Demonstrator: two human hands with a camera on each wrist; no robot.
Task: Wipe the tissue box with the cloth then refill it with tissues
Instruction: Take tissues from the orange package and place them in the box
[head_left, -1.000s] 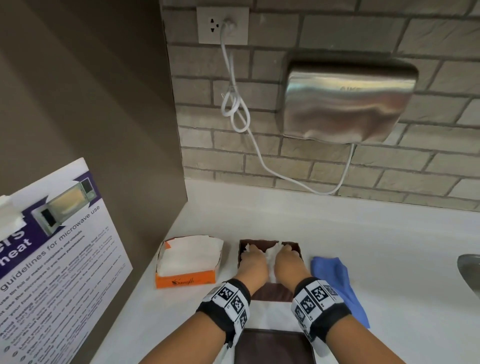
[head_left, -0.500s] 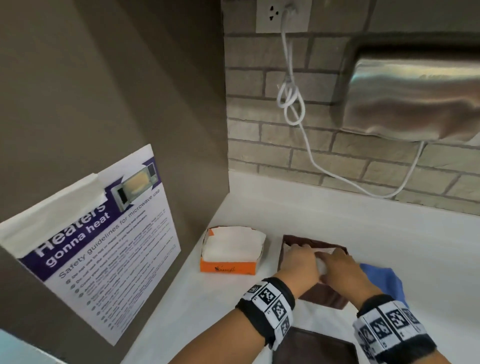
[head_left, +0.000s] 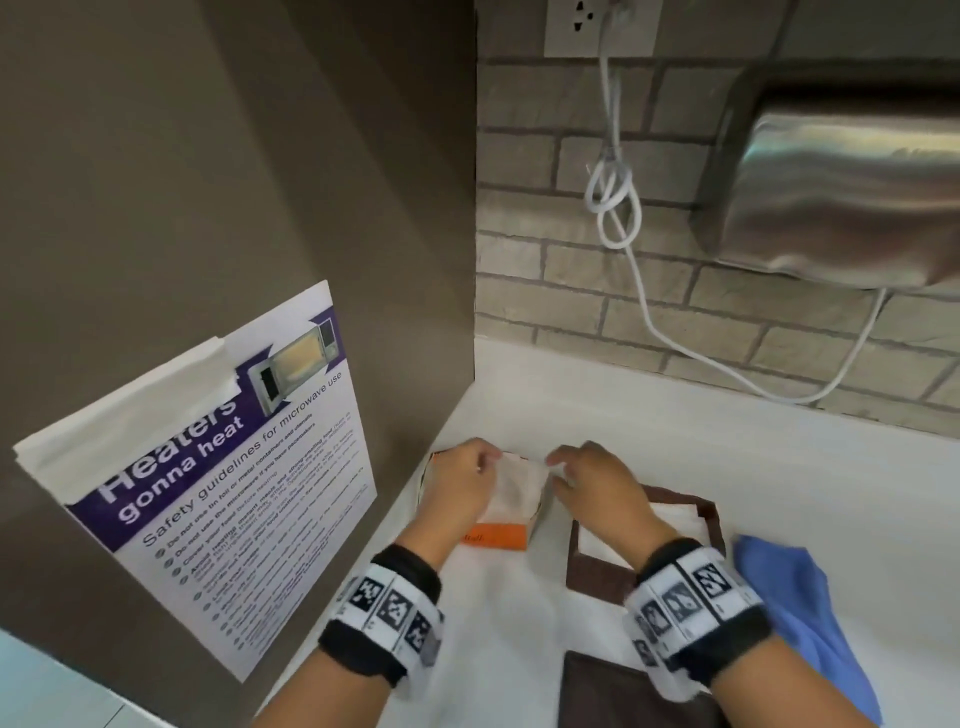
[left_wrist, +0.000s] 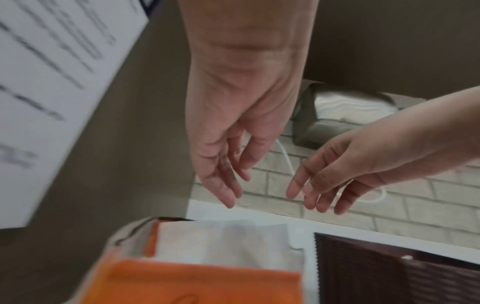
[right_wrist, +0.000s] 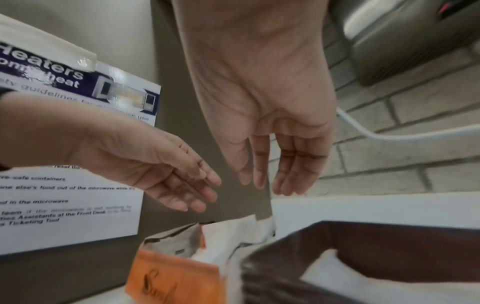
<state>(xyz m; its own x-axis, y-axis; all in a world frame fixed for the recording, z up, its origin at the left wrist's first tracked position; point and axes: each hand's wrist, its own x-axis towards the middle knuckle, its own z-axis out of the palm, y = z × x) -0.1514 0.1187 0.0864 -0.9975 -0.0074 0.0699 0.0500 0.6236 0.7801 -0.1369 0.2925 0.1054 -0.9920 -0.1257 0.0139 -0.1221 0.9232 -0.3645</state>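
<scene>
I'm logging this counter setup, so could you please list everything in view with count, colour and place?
tissue pack: one, orange with white tissues showing, counter by the left panel.
tissue box: one, dark brown, open, some white tissues inside, right of the pack.
lid: one, dark brown, near counter edge.
cloth: one, blue, right of the box.
poster: one, white and purple, on the left panel.
hand dryer: one, steel, on the brick wall.
cord: one, white, knotted, from the outlet.
counter: one, white.
wristbands: two, black and white.
hands: left hand and right hand, open, above the pack.
</scene>
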